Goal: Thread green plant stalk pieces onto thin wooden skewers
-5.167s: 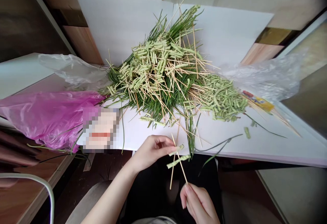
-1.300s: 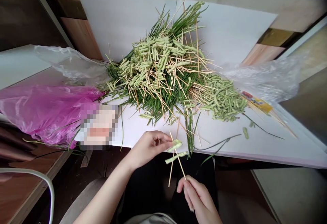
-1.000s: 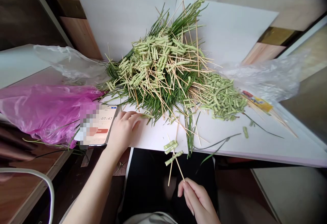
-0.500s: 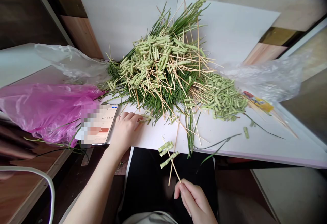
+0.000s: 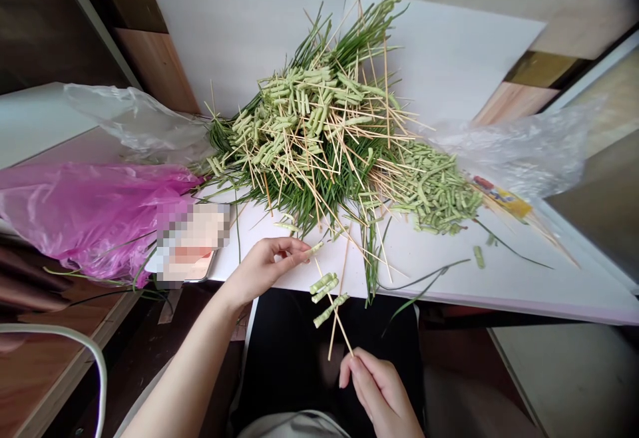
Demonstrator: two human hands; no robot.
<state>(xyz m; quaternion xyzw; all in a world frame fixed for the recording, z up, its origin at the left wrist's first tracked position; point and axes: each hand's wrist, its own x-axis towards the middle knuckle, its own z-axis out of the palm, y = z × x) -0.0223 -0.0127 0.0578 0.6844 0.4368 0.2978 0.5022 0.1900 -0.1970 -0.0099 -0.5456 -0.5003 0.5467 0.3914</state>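
L hand (image 5: 264,268) pinches green pc (image 5: 315,248) nr tip of skewer (image 5: 344,335), R hand (image 5: 378,385) closed on its lower end.

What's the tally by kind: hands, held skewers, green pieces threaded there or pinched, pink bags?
Left hand and right hand: 2
Held skewer: 1
Green pieces (3 threaded, 1 pinched): 4
Pink bag: 1
Total: 8

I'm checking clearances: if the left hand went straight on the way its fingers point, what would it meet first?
Likely the thin stick just rightward, though the green piece in the left hand might graze the held skewer first; depth is unclear.
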